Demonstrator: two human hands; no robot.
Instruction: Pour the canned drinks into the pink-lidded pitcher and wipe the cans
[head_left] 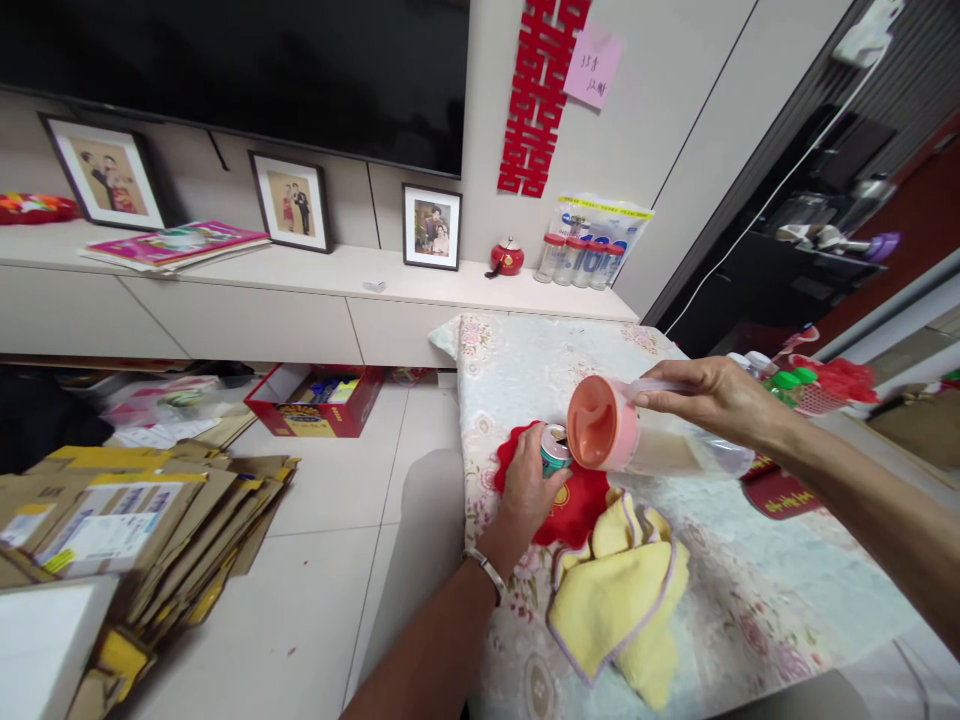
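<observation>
My left hand (527,483) is wrapped round a small green drink can (555,452) with an opened top, standing over a red scalloped mat (581,505). By its handle, my right hand (705,395) grips a clear plastic pitcher (667,452) with a pink-orange lid. The pitcher is tipped nearly on its side, its lid end close to the top of the can. Some liquid shows inside it; whether any runs out cannot be made out. A crumpled yellow cloth (619,590) with purple edging lies just in front of the mat.
The floral tablecloth (750,600) covers the table. Red tins (780,495) and a pink basket (821,400) with bottles stand at right. Behind, a white cabinet (360,275) bears photo frames and lidded jars (574,262). Flattened cardboard (150,510) and a red box (319,402) occupy the floor at left.
</observation>
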